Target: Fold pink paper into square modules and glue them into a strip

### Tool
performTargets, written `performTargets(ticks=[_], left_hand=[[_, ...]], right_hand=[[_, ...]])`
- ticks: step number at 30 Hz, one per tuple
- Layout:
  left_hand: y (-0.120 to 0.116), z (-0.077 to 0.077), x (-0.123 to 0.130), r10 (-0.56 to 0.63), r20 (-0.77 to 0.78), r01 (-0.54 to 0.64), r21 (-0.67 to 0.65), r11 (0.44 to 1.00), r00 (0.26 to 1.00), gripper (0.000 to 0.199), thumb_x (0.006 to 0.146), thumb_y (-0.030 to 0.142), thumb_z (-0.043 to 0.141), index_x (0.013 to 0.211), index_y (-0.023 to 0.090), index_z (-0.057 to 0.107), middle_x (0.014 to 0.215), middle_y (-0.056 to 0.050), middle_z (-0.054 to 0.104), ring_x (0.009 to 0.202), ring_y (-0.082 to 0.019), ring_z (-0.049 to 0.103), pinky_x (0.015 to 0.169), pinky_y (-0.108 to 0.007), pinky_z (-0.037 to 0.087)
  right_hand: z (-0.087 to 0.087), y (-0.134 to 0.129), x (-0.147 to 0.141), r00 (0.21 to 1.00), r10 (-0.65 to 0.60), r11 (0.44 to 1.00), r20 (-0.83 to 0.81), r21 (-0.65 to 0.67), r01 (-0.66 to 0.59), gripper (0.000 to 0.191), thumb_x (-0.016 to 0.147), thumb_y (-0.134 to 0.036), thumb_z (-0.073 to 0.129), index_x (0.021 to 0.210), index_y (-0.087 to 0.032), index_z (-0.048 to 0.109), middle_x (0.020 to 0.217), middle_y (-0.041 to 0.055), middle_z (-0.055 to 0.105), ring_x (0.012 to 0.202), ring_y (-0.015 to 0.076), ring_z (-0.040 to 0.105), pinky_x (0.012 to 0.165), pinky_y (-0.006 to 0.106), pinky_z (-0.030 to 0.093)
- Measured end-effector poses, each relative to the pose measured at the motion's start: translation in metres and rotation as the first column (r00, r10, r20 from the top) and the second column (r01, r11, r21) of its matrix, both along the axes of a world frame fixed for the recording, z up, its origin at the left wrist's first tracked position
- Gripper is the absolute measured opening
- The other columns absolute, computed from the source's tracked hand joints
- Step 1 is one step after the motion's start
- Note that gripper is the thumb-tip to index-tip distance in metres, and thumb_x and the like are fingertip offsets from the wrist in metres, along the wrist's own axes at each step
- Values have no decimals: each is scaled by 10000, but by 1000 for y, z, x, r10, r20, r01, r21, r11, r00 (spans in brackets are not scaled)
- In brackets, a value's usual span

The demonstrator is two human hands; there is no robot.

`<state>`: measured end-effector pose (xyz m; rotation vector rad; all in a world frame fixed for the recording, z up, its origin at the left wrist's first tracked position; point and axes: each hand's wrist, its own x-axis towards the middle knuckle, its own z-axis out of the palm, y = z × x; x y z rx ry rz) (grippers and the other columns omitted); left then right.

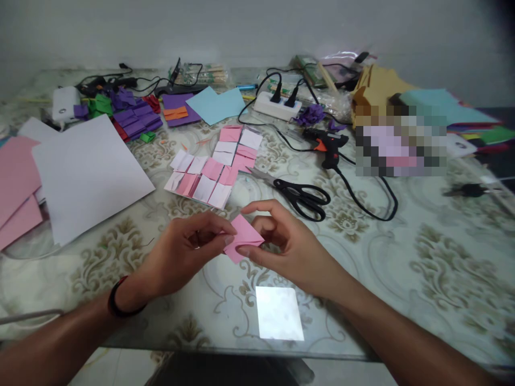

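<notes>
A small piece of pink folded paper (pixel 246 231) is held up between my two hands, above the front of the table. My left hand (pixel 201 238) pinches its left corner between thumb and fingers. With thumb below and fingers behind, my right hand (pixel 281 244) grips the right side, its index finger raised near the top corner. Just beyond lie pink and white folded paper pieces (pixel 205 177), set in a checkered pattern. Black-handled scissors (pixel 301 195) rest to the right of them, blades pointing left. A white paper square (pixel 279 313) lies near the front edge.
White sheets (pixel 92 171) and pink sheets (pixel 18 182) lie at left. Purple folded pieces (pixel 137 118) sit behind. A black glue gun (pixel 330 147) with its cord lies at right, near a white power strip (pixel 277 107). Brown paper (pixel 378 86) stands at back right.
</notes>
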<state>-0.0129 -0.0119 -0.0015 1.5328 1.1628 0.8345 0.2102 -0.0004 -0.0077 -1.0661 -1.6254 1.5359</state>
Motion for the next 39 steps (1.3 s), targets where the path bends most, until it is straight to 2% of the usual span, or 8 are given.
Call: performTargets(ticks=[5,8,11,25,29,32,34,39], left_hand=[[0,0,0,13,-27,-13,1,1000,1000,154,910,329,763,1000,204,752,738,13,661,660,-103,584,573,-196,462],[-2,0,0,74,-41,-72,47,996,996,151,908,319,759,1006,205,743,786,-2,692,698,-118,616,607,-213,497],[-2,1,2,131,-81,-121,120,985,988,108,893,294,766,953,211,732,781,9,695,679,-114,608,599,-215,498],[-5,3,4,184,35,-185,62,981,982,221,865,231,786,1008,237,618,822,29,698,729,-124,689,655,-225,566],[-1,4,4,89,72,-78,-151,986,993,396,854,220,776,1164,264,534,790,44,698,712,-131,689,646,-228,552],[2,7,4,-33,-6,31,-268,963,999,264,847,252,763,1085,214,654,859,-1,743,769,-148,699,687,-243,542],[2,7,4,-101,-80,73,-301,951,992,147,859,294,745,947,180,715,826,-5,726,744,-141,664,657,-235,502],[0,2,1,-150,-204,86,-290,953,967,283,902,436,704,859,164,772,665,11,632,603,-122,516,515,-230,329]], right_hand=[[0,2,-2,999,-39,998,-14,-53,38,410,859,-303,796,1219,-240,612,726,-67,582,660,118,602,614,234,487],[1,3,-4,997,-75,992,25,-98,77,274,856,-430,797,934,-190,689,709,-25,628,627,118,587,571,236,472],[3,3,-5,994,-97,982,49,-156,103,396,817,-530,815,716,-179,662,633,-11,628,569,110,554,522,228,455],[2,0,-5,986,-127,989,-104,-88,118,348,906,-509,741,793,-181,724,660,8,677,615,126,609,593,249,473],[3,-1,-6,992,-109,993,-66,-44,107,311,926,-464,729,815,-173,729,676,4,665,631,125,592,589,244,461],[3,-1,-7,993,-97,995,-71,-25,95,311,938,-439,713,786,-167,708,698,7,662,645,122,579,600,243,461],[2,-1,-7,996,-82,997,-42,10,82,304,949,-412,694,771,-166,698,689,4,650,637,118,560,589,238,443],[2,-2,-9,994,-84,993,71,85,78,267,970,-331,649,756,-173,659,668,-14,614,616,106,513,556,228,395]])
